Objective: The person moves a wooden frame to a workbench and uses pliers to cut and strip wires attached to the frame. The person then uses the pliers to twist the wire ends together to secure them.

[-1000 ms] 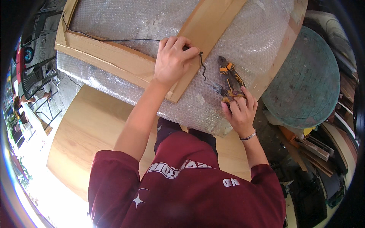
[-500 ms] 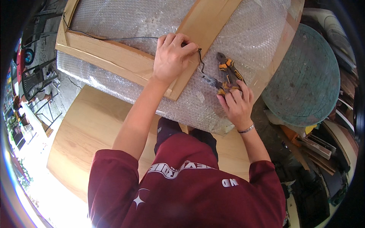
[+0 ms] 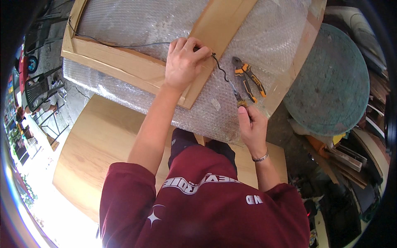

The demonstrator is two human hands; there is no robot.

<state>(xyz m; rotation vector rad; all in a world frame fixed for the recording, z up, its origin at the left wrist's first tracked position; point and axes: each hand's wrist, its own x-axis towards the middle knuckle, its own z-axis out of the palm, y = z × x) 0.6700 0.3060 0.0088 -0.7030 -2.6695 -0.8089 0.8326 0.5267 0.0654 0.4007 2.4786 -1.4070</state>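
Note:
My left hand (image 3: 184, 62) is closed on a thin black wire (image 3: 144, 43) above the wooden frame (image 3: 124, 62). From its fingertips the wire's bent free end (image 3: 221, 70) hangs down over the bubble wrap. In my right hand (image 3: 253, 126) is a slim pair of pliers (image 3: 237, 95) with a yellowish grip, jaws pointing up and left. The jaw tips meet or nearly meet the end of the wire; whether they grip it I cannot tell. Beside them lie black and orange cutting pliers (image 3: 249, 80), handles spread.
Bubble wrap (image 3: 264, 49) covers the panel under the frame. A curved plywood sheet (image 3: 91, 136) lies below, nearer me. To the right stands a round greenish tabletop (image 3: 328, 82), with stacked wood scraps (image 3: 347, 161) past it. A dark chair (image 3: 37, 89) is at the far left.
My right hand has lifted the slim pliers away from the cutting pliers, turning them so their jaws reach the wire's end. My left hand stays almost where it was.

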